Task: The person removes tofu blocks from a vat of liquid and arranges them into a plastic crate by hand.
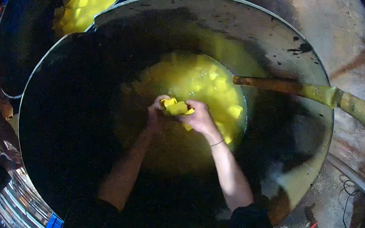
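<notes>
The wide round vat (268,33) fills most of the frame, its pale rim curving across the top and down both sides. Its wall stands well apart from the hands all round, leaving open room about them, though the left and lower parts are too dark to read closely. At the right, a wooden bar (280,86) lies across the rim, its inner end reaching in over the upper right of the murky yellow liquid (155,77). Loose yellow blocks (235,111) lie in that liquid, mostly right of centre.

The left hand (156,106) and right hand (199,117) meet near the middle of the frame, fingers curled in narrowly around a small cluster of yellow pieces (177,108) between them. Thumbs are uppermost; the fingers beneath are partly hidden. I cannot tell how many pieces are held.

A second vat (16,50) with more yellow blocks stands beyond the rim at upper left. A metal pipe (352,176) lies outside, lower right.
</notes>
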Tool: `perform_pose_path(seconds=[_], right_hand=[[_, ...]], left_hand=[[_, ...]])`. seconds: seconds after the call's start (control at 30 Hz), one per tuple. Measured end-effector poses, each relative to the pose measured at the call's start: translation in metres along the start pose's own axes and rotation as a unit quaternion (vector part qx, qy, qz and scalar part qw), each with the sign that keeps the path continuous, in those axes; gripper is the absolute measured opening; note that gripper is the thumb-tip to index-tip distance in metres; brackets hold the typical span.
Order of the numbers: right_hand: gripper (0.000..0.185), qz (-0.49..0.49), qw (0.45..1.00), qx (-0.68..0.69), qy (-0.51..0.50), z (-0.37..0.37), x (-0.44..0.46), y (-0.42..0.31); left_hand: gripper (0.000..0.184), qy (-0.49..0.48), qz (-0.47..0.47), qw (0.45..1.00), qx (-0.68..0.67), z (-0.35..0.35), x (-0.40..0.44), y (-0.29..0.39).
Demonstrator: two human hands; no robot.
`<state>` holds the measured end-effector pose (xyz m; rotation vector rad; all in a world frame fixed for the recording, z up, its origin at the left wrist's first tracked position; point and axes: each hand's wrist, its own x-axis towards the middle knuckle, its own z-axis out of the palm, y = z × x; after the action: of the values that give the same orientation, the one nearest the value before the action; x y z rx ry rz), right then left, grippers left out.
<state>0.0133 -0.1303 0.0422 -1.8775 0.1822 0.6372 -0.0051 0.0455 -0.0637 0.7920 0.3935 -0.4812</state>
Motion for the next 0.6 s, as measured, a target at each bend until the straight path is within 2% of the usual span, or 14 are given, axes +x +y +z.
perform_pose_path(seconds=[0.03,0.1,0.13,0.2,0.23,0.27,0.33,0.4,0.43,0.47,0.53,0.57,0.6], right_hand=[[0.038,-0.086,0.964,-0.196,0.156,0.023,-0.01,0.031],[0.03,-0.143,0.965,-0.122,0.183,0.034,-0.016,0.013],[0.029,-0.178,0.942,-0.192,0.212,0.032,-0.028,-0.006],[0.027,-0.033,0.981,-0.128,0.142,0.024,-0.047,-0.052],[0.03,-0.01,0.995,-0.053,0.08,0.016,-0.053,-0.067],[0.032,-0.063,0.996,0.013,0.055,0.014,-0.06,-0.084],[0.042,-0.132,0.967,-0.21,0.06,0.009,-0.061,-0.088],[0.043,-0.169,0.953,-0.21,0.138,0.007,-0.062,-0.078],[0.052,-0.133,0.957,-0.217,0.14,0.009,-0.062,-0.073],[0.052,-0.138,0.955,-0.219,0.142,0.006,-0.063,-0.074],[0.055,-0.062,0.967,-0.244,-0.044,-0.012,-0.062,-0.077],[0.055,-0.066,0.997,-0.031,0.028,-0.019,-0.056,-0.072],[0.056,-0.102,0.974,0.18,0.092,-0.024,-0.052,-0.073]], left_hand=[[0.037,0.058,-0.01,0.998,0.029,0.019,-0.014,-0.001],[0.031,0.136,-0.139,0.972,-0.129,0.051,-0.023,0.016],[0.031,0.132,-0.137,0.973,-0.13,0.058,-0.026,0.016],[0.027,0.146,-0.026,0.982,-0.113,0.061,-0.03,0.005],[0.026,0.053,-0.083,0.982,-0.162,0.044,-0.029,-0.006],[0.027,0.068,-0.091,0.976,-0.188,0.058,-0.034,0.002],[0.029,0.117,-0.062,0.985,-0.113,0.08,-0.047,0.008],[0.03,0.083,-0.019,0.981,-0.173,0.094,-0.051,-0.003],[0.03,0.058,-0.055,0.972,-0.221,0.096,-0.049,-0.001],[0.03,0.054,-0.05,0.973,-0.221,0.112,-0.057,0.013],[0.031,0.067,-0.07,0.954,-0.284,0.155,-0.079,0.053],[0.028,0.04,-0.115,0.914,-0.386,0.129,-0.054,0.023],[0.025,0.044,-0.109,0.933,-0.34,0.152,-0.071,0.05]])
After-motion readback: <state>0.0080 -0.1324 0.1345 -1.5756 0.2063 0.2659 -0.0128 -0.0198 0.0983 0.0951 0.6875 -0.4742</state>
